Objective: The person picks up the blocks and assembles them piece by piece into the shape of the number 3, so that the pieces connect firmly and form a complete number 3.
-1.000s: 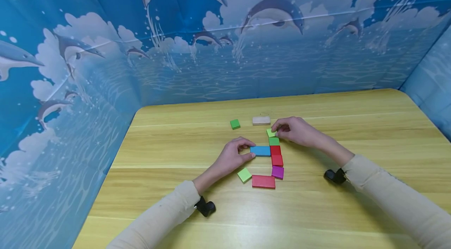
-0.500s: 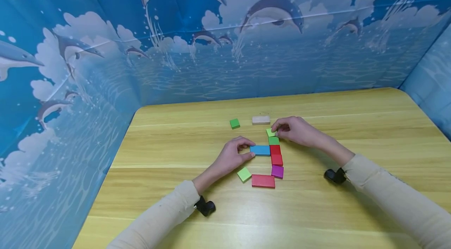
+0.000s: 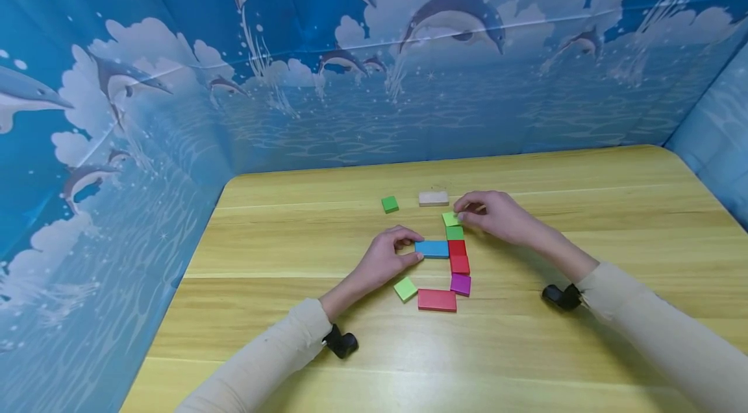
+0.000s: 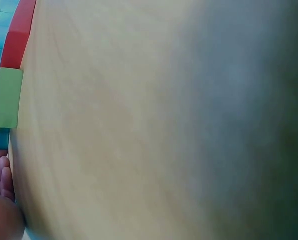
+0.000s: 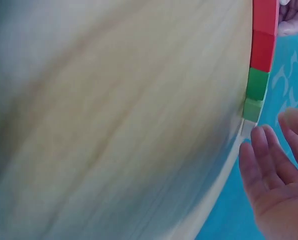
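My left hand (image 3: 384, 261) pinches the left end of a blue rectangular block (image 3: 432, 249) between thumb and fingers. The block's right end meets a column of small blocks: a light green one (image 3: 450, 219) at the far end, then a green one (image 3: 454, 233), two red ones (image 3: 458, 248) and a purple one (image 3: 460, 285). Beside the far light green block is my right hand (image 3: 498, 217). In the right wrist view, its fingers (image 5: 261, 165) are spread apart, clear of the light green block (image 5: 252, 109). The left wrist view shows the blue block (image 4: 2, 139) partly hidden.
A long red block (image 3: 437, 300) lies at the column's near end, with a tilted light green block (image 3: 406, 289) at its left. Farther back are a green block (image 3: 389, 204) and a beige block (image 3: 434, 199). All lie on a wooden table (image 3: 280, 225) before a dolphin-print curtain (image 3: 409, 108).
My right hand has let go of the far light green block and shifted slightly to the right. The left hand and the blue block stay in place.
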`<state>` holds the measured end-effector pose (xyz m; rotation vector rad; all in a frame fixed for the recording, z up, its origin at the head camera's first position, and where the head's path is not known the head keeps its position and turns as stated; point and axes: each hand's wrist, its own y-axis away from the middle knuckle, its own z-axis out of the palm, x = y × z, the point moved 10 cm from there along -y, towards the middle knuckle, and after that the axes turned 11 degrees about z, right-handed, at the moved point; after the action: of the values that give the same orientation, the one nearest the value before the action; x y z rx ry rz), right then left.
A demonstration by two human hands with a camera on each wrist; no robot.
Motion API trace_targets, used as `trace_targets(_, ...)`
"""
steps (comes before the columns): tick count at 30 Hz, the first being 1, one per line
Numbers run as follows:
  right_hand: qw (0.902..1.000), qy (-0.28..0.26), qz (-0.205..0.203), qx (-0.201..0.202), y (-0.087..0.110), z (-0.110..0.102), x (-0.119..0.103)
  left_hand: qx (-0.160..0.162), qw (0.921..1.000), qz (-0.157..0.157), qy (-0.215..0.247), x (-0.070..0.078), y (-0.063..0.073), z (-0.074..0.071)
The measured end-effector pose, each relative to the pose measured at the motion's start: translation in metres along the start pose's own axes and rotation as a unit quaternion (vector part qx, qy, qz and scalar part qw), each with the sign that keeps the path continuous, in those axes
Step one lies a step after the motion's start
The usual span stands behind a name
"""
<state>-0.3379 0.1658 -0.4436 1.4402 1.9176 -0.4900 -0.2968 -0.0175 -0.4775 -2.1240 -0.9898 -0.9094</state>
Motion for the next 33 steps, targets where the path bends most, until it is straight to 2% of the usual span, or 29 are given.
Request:
trace_targets(6, 0.9997, 0.015, -0.012, 0.015, 0.013, -0.001, -0.010, 0.000, 1.0000, 0.002, -0.001, 0.000, 0.000, 0.000)
trace_targets(18, 0.9965, 0.070, -0.044, 0.011, 0.039, 0.015, -0.020, -0.003, 1.0000, 0.000, 0.004, 0.001, 0.001, 0.000)
trace_targets(26, 0.9938, 0.096, -0.055, -0.012, 0.049, 0.029, -0.025, -0.002, 1.0000, -0.002, 0.000, 0.000, 0.001, 0.000)
trace_targets(33, 0.9905, 0.122, -0.063, -0.010, 0.053, 0.033, -0.025, -0.002, 1.0000, -0.001, -0.003, 0.000, 0.000, 0.001)
